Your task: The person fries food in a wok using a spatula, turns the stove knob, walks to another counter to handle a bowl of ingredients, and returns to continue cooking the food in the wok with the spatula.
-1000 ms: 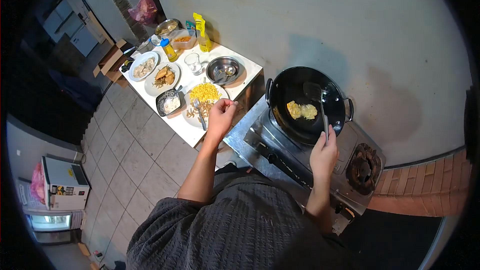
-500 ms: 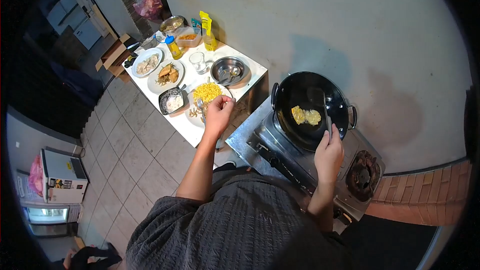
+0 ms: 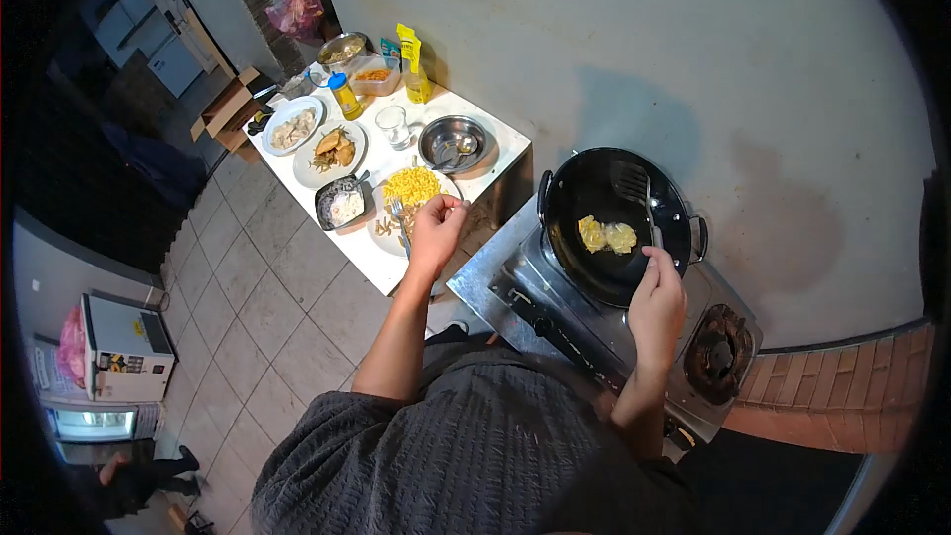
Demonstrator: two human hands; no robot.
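Observation:
My right hand (image 3: pixel 658 307) is closed round the handle of a slotted spatula (image 3: pixel 631 181), whose head is over the far side of a black wok (image 3: pixel 584 272). Two joined yellow pieces of food (image 3: pixel 606 235) lie in the wok, left of the spatula handle. My left hand (image 3: pixel 438 231) hovers by the near edge of a plate (image 3: pixel 381 235), thumb and fingers pinched together; whether anything is between them I cannot make out. On that plate are yellow corn kernels (image 3: pixel 411 184), pale strips and a fork (image 3: pixel 398 211).
The wok stands on a gas stove (image 3: pixel 525 302) with a bare burner (image 3: pixel 720 352) at right. The white table (image 3: pixel 505 134) holds a steel bowl (image 3: pixel 454 144), a glass (image 3: pixel 393 127), a black dish (image 3: pixel 342 202), plates of food and bottles. Another person (image 3: pixel 139 481) is at lower left.
The spatula has turned, so its slotted face shows more plainly, and my right hand has shifted slightly. My left hand stays pinched near the plate. The other person at lower left has moved.

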